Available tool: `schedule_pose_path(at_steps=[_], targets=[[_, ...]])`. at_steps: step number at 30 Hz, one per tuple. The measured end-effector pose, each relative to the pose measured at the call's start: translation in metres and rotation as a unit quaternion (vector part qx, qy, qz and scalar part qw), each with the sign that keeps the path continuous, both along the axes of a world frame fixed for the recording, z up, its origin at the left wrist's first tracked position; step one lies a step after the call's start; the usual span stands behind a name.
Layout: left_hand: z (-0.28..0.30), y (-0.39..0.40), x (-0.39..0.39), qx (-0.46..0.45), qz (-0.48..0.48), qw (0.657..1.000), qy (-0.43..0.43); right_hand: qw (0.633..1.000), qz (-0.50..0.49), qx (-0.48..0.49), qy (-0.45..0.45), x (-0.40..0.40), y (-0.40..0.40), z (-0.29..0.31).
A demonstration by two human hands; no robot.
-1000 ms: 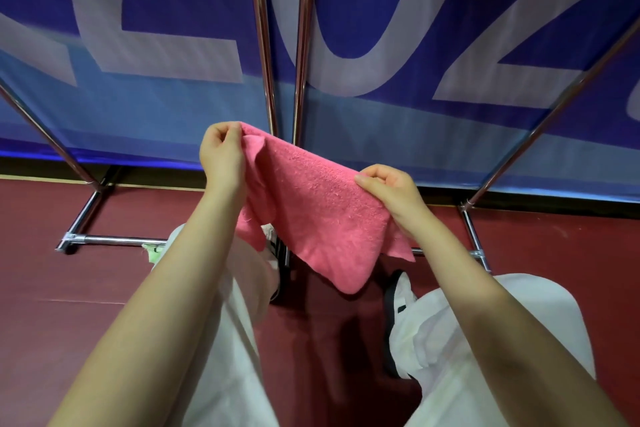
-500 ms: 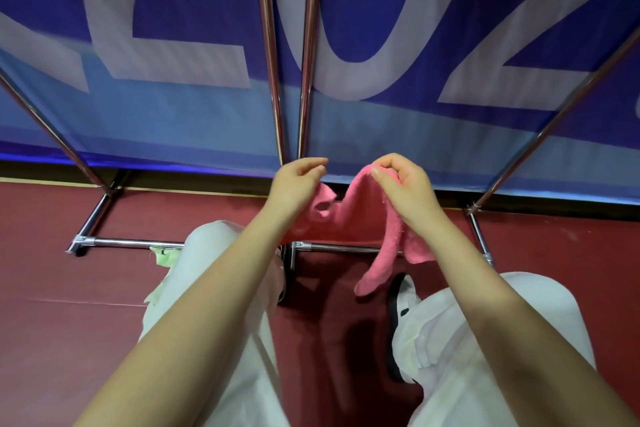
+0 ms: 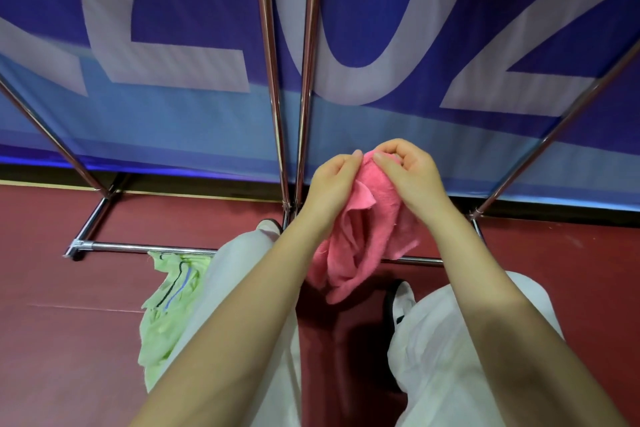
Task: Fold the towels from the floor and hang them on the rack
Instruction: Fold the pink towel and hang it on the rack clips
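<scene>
A pink towel (image 3: 360, 239) hangs doubled over in the air in front of me, its lower end dangling above the floor. My left hand (image 3: 334, 180) and my right hand (image 3: 407, 170) pinch its top edge side by side, fingertips almost touching. A light green towel (image 3: 166, 308) with dark stripes lies crumpled on the floor at the lower left, partly under my left leg. The chrome rack (image 3: 280, 87) rises just behind my hands, its two middle poles left of them.
Slanted rack poles run at far left (image 3: 45, 128) and far right (image 3: 568, 121); a low chrome bar (image 3: 138, 248) lies along the dark red floor. A blue banner (image 3: 173, 45) with large pale letters stands close behind. My white-trousered legs and shoes fill the lower centre.
My hands came together from wide apart, bringing the two top corners of the pink towel to meet. The towel went from spread flat to folded in half. The green towel came into view.
</scene>
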State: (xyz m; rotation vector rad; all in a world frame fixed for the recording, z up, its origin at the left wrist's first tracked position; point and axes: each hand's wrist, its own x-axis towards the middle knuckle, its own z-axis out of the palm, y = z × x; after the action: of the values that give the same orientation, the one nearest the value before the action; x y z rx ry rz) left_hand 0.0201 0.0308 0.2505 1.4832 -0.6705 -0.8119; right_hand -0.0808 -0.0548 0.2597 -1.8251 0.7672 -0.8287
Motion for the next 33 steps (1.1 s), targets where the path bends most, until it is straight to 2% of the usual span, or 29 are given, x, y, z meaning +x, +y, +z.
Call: schedule_pose_path(at_steps=[4,6,8,12,17,22,25,29,31,33], targets=[[0.004,0.003,0.010,0.006,-0.013,1.000,-0.018,1.000,0.013,0.003,0.016,0.003,0.000,-0.004],[0.003,0.002,0.016,0.029,0.008,0.997,-0.066,1.000,0.007,0.001,0.023,0.003,-0.001,-0.005],[0.001,0.000,0.020,0.028,0.045,0.996,-0.075,0.999,0.005,0.012,0.031,0.002,-0.001,-0.006],[0.002,-0.003,0.020,-0.020,0.139,0.990,-0.014,0.998,0.013,0.010,0.060,-0.003,-0.001,-0.008],[-0.002,-0.006,0.036,-0.070,0.240,0.964,0.094,0.994,0.044,0.008,0.098,-0.016,-0.003,-0.017],[-0.004,0.002,0.065,-0.077,0.260,0.933,0.236,0.987,0.059,-0.007,0.146,-0.035,-0.007,-0.023],[-0.010,0.006,0.082,-0.062,0.233,0.914,0.326,0.987,0.044,0.006,0.154,-0.043,-0.008,-0.027],[-0.012,0.009,0.086,-0.055,0.227,0.907,0.351,0.992,-0.013,0.067,0.103,-0.047,-0.006,-0.033],[-0.010,0.008,0.079,-0.036,0.240,0.916,0.320,0.990,-0.045,0.135,0.014,-0.047,-0.002,-0.036],[-0.008,0.006,0.071,-0.026,0.245,0.920,0.305,0.963,-0.081,0.235,-0.108,-0.045,0.003,-0.035]])
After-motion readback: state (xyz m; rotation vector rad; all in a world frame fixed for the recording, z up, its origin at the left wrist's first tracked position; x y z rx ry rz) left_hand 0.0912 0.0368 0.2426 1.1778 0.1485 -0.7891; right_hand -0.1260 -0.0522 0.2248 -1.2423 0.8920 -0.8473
